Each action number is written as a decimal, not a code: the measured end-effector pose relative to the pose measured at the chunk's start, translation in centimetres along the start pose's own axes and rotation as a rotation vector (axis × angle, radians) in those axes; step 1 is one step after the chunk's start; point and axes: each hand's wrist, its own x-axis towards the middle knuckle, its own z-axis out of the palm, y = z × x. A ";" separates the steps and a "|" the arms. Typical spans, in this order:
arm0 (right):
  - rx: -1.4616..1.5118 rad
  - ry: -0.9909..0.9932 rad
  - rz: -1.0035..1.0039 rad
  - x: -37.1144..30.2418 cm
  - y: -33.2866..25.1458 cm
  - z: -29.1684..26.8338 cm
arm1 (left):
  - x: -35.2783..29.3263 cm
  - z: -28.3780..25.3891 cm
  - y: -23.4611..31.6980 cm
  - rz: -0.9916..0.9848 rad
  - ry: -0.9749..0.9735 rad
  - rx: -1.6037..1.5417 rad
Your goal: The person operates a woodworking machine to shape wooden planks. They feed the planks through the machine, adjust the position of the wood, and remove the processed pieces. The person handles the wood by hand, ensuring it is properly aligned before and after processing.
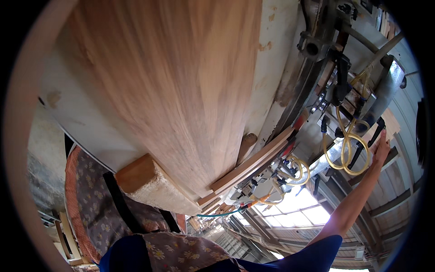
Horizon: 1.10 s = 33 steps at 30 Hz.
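My right arm, in a blue sleeve, stretches out to the right. At its end my right hand (381, 147) is at a black lever handle (374, 131) on the metal machine beam (334, 156); its fingers look closed there, partly hidden. Clear yellowish air hoses (348, 152) loop close to that hand. A long wooden panel (181, 77) with brown grain lies flat on the pale worktable (276, 50). Against its near end stands a thick wooden block (156, 186) with a rough, pale side. My left hand is out of view.
Narrow wood strips (253, 158) lie along the panel's right side, next to a short round wooden piece (246, 147). Clamps and fittings (317, 47) line the machine at upper right. A flowered cloth (102, 195) with an orange border hangs at lower left. Windows (294, 211) show beyond.
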 end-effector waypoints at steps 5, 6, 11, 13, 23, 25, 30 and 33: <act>-0.054 0.050 -0.007 -1.1 -0.5 0.9 | 0.8 0.0 1.1 -0.004 0.017 0.010; -0.061 0.061 -0.004 -1.7 -1.0 1.0 | 1.2 0.1 1.3 -0.003 0.018 0.015; -0.198 0.043 -0.043 -0.4 1.2 1.1 | 3.1 1.1 1.8 -0.047 0.057 0.062; -0.189 -0.001 -0.022 0.1 0.7 1.8 | 3.6 1.1 2.0 -0.062 0.097 0.105; 0.392 0.361 -0.402 -11.0 -2.0 1.9 | -2.0 -1.5 2.6 0.061 0.209 0.957; 0.614 0.171 -0.121 -21.3 -5.1 2.2 | -7.4 -1.9 3.8 0.242 0.008 1.196; 0.491 -0.501 -0.405 -38.6 -14.1 8.3 | -14.3 -1.9 8.1 0.197 -0.811 1.602; 0.494 -0.492 -0.228 -42.4 -14.6 13.5 | -14.1 -2.3 8.3 0.171 -0.955 1.706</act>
